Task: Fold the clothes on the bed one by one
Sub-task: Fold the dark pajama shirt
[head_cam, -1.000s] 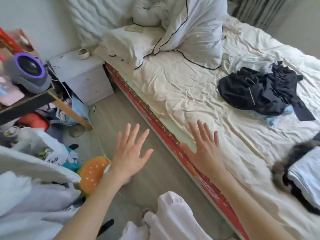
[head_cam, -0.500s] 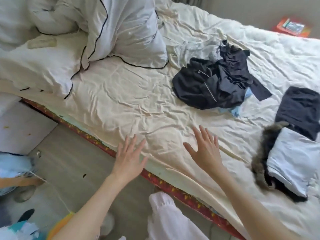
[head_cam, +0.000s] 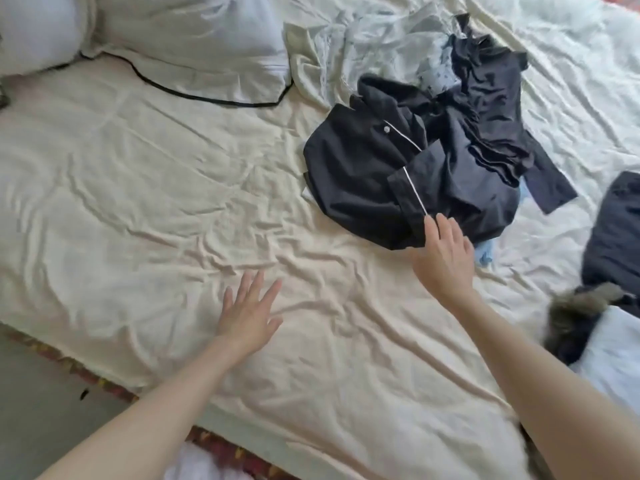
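Bed (head_cam: 138, 202) — dark shirt (head_cam: 363, 174), crumpled. Right hand (head_cam: 445, 258) spread, fingertips at its hem; left hand (head_cam: 247, 313) spread wide over sheet.

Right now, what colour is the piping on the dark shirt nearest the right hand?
White piping on a black shirt, clearest in the head view.

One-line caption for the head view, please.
Right hand reaches the dark piped shirt on the bed; left hand open.
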Demonstrator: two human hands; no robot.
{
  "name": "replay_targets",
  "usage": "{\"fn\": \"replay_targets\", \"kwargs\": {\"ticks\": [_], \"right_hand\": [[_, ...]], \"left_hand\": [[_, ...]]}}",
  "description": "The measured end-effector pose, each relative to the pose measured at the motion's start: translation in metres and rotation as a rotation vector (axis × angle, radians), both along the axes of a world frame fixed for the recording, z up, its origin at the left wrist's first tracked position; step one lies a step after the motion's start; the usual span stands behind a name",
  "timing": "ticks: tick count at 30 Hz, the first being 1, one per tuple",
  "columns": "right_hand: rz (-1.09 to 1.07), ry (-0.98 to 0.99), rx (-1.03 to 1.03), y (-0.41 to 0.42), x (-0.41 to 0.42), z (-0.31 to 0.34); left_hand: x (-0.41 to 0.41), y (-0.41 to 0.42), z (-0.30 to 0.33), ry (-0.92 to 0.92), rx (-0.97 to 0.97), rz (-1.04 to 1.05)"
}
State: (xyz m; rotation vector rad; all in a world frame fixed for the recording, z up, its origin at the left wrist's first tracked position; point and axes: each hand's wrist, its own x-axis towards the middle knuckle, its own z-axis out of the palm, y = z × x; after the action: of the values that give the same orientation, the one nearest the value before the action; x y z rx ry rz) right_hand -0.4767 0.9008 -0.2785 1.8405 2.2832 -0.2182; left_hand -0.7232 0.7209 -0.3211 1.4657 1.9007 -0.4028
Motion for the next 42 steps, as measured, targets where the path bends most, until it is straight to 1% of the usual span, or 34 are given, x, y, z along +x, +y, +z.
{"fn": "replay_targets", "kwargs": {"ticks": [4, 6, 8, 10, 11, 13, 14, 15, 16, 18, 19, 21, 23, 25, 28, 30, 32, 33, 35, 36, 37, 38, 39, 40, 41, 42], "right_hand": [[-0.069, -0.093, 0.017, 0.051, 0.007, -0.034], [-0.068, -0.075, 0.051, 0.063, 0.014, -0.05], [-0.053, -0.006, 0.091, 0.061, 0.016, -0.062], [-0.032, 0.057, 0.069, 0.047, 0.015, -0.071], [-0.081, 0.143, 0.078, 0.039, 0.015, -0.073], [-0.283, 0.384, 0.155, 0.032, 0.013, -0.067], [-0.353, 0.406, 0.203, 0.037, 0.009, -0.06], [-0.362, 0.325, 0.233, 0.044, 0.005, -0.053], [-0.322, 0.209, 0.241, 0.052, 0.0, -0.047], [-0.147, 0.012, 0.177, 0.064, -0.012, -0.046], [-0.094, -0.051, 0.116, 0.067, -0.018, -0.051], [-0.109, -0.099, 0.051, 0.067, -0.027, -0.068], [-0.148, -0.044, 0.114, 0.064, -0.029, -0.086], [-0.118, 0.047, 0.167, 0.06, -0.025, -0.1], [-0.082, 0.187, 0.17, 0.039, -0.021, -0.112], [-0.043, 0.333, 0.159, 0.003, -0.027, -0.115], [0.006, 0.476, 0.085, -0.049, -0.041, -0.113], [-0.014, 0.539, 0.019, -0.076, -0.05, -0.112], [-0.15, 0.662, -0.138, -0.125, -0.068, -0.103], [-0.203, 0.714, -0.216, -0.146, -0.076, -0.097], [-0.213, 0.757, -0.296, -0.164, -0.084, -0.09], [-0.196, 0.79, -0.375, -0.18, -0.091, -0.084], [-0.176, 0.816, -0.451, -0.193, -0.097, -0.076], [-0.173, 0.829, -0.516, -0.202, -0.101, -0.068], [-0.182, 0.834, -0.568, -0.209, -0.104, -0.061], [-0.195, 0.837, -0.599, -0.214, -0.105, -0.056]], "left_hand": [[-0.015, 0.018, -0.054, 0.002, -0.116, -0.043], [-0.018, 0.018, -0.07, 0.015, -0.141, -0.08], [-0.019, 0.023, -0.076, 0.008, -0.157, -0.079], [-0.019, 0.029, -0.072, -0.012, -0.198, -0.083], [-0.019, 0.032, -0.069, -0.025, -0.214, -0.084], [-0.024, 0.034, -0.064, -0.046, -0.232, -0.096], [-0.027, 0.035, -0.062, -0.053, -0.237, -0.109], [-0.029, 0.035, -0.061, -0.063, -0.239, -0.122], [-0.031, 0.035, -0.06, -0.072, -0.242, -0.131], [-0.032, 0.036, -0.06, -0.075, -0.244, -0.14], [-0.031, 0.036, -0.062, -0.073, -0.241, -0.145], [-0.031, 0.035, -0.067, -0.08, -0.236, -0.151], [-0.033, 0.035, -0.072, -0.095, -0.238, -0.151], [-0.036, 0.036, -0.077, -0.105, -0.239, -0.15], [-0.034, 0.034, -0.08, -0.097, -0.234, -0.162], [-0.035, 0.036, -0.079, -0.128, -0.258, -0.133], [-0.038, 0.04, -0.075, -0.167, -0.269, -0.093], [-0.039, 0.041, -0.072, -0.195, -0.237, -0.049], [-0.036, 0.037, -0.06, -0.295, -0.067, 0.133], [-0.03, 0.032, -0.05, -0.373, 0.022, 0.247], [-0.022, 0.026, -0.04, -0.47, 0.066, 0.356], [-0.013, 0.022, -0.029, -0.587, 0.062, 0.454], [-0.003, 0.019, -0.018, -0.682, 0.018, 0.543], [0.006, 0.017, -0.01, -0.725, -0.016, 0.585], [0.013, 0.016, -0.006, -0.721, -0.016, 0.564], [0.019, 0.017, -0.003, -0.668, 0.024, 0.506]]}}
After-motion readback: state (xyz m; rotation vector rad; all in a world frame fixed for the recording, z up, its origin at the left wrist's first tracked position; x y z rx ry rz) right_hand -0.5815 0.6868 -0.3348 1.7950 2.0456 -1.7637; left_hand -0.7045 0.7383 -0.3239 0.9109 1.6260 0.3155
